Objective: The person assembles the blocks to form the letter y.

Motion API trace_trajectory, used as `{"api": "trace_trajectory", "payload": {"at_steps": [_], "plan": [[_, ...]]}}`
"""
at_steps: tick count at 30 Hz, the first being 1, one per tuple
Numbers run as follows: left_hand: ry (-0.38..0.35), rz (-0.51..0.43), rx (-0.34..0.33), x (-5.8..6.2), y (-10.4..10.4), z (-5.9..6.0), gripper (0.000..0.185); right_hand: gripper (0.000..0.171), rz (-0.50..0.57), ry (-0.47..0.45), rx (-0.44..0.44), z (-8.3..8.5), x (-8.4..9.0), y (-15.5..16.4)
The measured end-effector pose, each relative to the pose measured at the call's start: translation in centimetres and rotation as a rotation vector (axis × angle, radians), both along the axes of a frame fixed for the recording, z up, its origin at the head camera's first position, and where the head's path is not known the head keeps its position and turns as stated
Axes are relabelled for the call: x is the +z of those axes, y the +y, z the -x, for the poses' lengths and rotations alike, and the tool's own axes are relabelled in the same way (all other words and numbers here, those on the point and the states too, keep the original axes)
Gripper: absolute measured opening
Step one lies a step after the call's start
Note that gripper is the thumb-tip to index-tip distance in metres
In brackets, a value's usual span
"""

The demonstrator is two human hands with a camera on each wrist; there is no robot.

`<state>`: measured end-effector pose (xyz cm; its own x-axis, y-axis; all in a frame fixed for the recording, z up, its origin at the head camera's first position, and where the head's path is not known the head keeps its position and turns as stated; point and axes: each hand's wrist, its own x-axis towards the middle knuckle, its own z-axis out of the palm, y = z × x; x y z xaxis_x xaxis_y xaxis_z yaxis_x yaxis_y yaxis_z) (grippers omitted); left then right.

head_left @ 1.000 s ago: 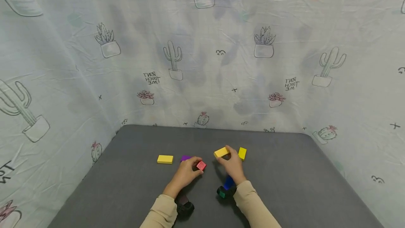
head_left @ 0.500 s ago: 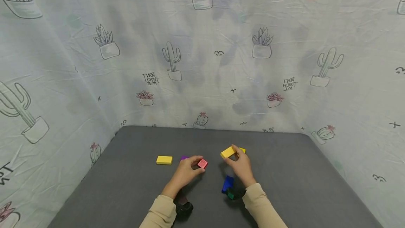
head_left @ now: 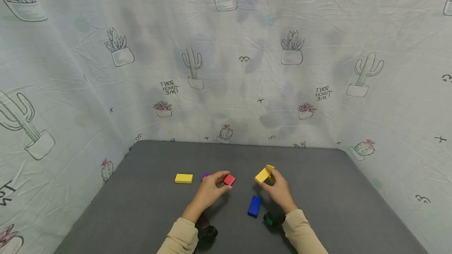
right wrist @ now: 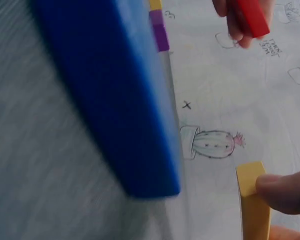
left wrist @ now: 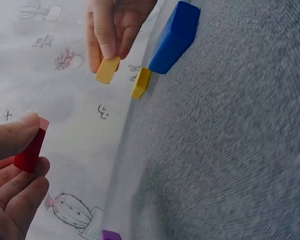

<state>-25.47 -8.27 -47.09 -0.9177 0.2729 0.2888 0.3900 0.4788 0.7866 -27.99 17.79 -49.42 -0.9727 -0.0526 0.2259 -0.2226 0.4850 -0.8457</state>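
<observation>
My left hand (head_left: 209,191) pinches a red block (head_left: 229,180) between thumb and fingers, raised above the dark table (head_left: 159,214). To its right, my right hand (head_left: 281,192) holds a yellow block (head_left: 263,175) by thumb and fingertips, also raised. The two blocks are apart, with a gap between the hands. In the left wrist view the red block (left wrist: 29,152) stands between thumb and fingers, and the yellow block (left wrist: 107,70) hangs from the right fingertips. The right wrist view shows the right thumb on the yellow block (right wrist: 254,205).
A blue block (head_left: 254,206) lies between the forearms. Another yellow block (head_left: 184,178) lies at the left, and a purple block (head_left: 205,176) is mostly behind the left hand. A further yellow block (head_left: 270,166) sits partly hidden beyond the right hand. Cactus-print cloth (head_left: 226,89) surrounds the table.
My right hand has moved right and a little nearer with its yellow block, which has tilted, uncovering the blue block. The left hand has shifted slightly right and turned the red block.
</observation>
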Motion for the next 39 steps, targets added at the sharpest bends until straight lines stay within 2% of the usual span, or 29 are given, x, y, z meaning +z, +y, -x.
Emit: {"api": "trace_trajectory", "payload": {"at_steps": [14,21,29,39], "plan": [[0.001,-0.017,-0.054,-0.1,1.2,-0.2,0.049,0.064,-0.087,0.001,0.058,0.0,-1.1,1.6],[0.0,-0.015,-0.063,-0.2,1.5,-0.2,0.048,0.062,-0.131,0.059,0.081,0.2,-1.4,1.8],[-0.031,-0.021,-0.068,-0.2,1.6,-0.2,0.048,0.062,-0.205,0.064,0.076,0.3,-2.0,2.2],[-0.026,0.002,-0.072,-0.9,1.8,0.1,0.05,0.061,-0.248,0.117,0.091,0.5,-2.9,2.6]]}}
